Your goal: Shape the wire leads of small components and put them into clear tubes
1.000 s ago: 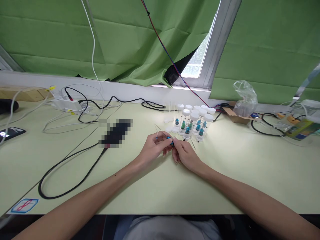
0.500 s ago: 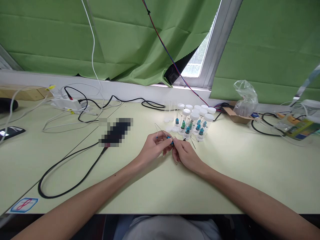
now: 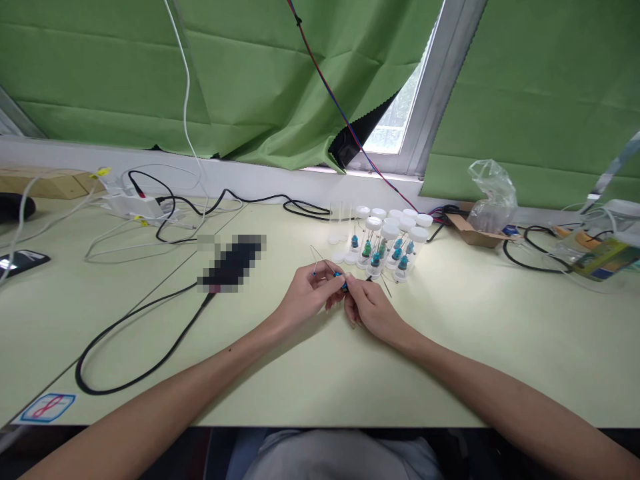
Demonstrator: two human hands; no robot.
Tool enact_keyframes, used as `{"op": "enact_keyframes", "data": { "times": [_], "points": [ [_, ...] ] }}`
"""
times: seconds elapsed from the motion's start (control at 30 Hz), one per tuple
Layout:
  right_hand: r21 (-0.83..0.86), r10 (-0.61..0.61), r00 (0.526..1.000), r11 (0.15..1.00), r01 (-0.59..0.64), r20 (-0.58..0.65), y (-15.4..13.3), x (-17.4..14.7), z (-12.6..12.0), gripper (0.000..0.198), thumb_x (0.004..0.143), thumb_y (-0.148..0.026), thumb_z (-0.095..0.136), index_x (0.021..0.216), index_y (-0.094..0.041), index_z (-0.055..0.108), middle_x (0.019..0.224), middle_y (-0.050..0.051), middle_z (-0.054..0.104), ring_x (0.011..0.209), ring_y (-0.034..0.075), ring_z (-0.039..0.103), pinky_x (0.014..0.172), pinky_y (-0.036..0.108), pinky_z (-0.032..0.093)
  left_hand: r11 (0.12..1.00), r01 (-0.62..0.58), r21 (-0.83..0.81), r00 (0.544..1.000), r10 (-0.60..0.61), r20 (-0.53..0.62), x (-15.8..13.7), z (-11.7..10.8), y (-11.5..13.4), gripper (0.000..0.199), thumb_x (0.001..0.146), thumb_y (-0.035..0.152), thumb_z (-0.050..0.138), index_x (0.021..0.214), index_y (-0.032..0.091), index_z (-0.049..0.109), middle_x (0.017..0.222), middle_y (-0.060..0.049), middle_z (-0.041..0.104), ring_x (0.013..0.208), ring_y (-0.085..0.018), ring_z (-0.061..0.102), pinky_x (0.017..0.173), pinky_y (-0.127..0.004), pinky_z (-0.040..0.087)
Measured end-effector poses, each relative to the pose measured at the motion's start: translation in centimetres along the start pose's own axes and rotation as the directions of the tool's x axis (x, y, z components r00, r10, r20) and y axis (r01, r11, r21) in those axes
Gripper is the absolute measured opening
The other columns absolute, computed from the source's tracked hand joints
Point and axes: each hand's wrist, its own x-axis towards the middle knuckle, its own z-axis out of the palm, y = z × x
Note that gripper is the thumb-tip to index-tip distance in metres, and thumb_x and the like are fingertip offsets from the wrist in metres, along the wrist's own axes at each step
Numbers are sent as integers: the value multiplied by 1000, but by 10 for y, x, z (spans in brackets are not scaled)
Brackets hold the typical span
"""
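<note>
Over the table [image 3: 280,393], my left hand [image 3: 309,293] and my right hand [image 3: 374,305] meet fingertip to fingertip. Both are closed on a small blue piece with thin wires [image 3: 339,275], which the fingers partly cover. One bent wire, with a tiny blue bead at its end, sticks up past my left fingers. On the other side, another thin wire and a dark tip show by my right fingers. Just beyond the hands stand several clear tubes with white caps [image 3: 389,231], holding blue and green pieces on thin wires.
Clear tubes [image 3: 336,223] without visible contents stand behind the hands. A pixelated dark object [image 3: 233,263] with a looped black cable [image 3: 83,360] lies left. At the back right are an open cardboard box [image 3: 475,235] with a plastic bag and a clear container [image 3: 607,250].
</note>
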Motion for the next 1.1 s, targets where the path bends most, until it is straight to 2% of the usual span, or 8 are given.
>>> {"op": "enact_keyframes", "data": {
  "times": [0.57,1.1],
  "points": [
    [-10,-20,1000,1000,20,-3,-1,0,0,68,103,-55,29,49,-20,51,44,-1,51,48,12,49,60,25,41,999,4,34,1000,-4,-12,-1,1,2,19,85,36,66,82,17,63,62,0,60,53,-11,53,54,-25,43],
    [-33,-33,999,999,34,2,0,-1,0,69,100,-61,26,50,-20,52,45,0,52,50,14,52,62,26,42,999,13,32,1000,-13,-20,-1,2,4,19,84,35,67,81,17,63,62,1,59,53,-11,52,55,-25,43]
  ]
}}
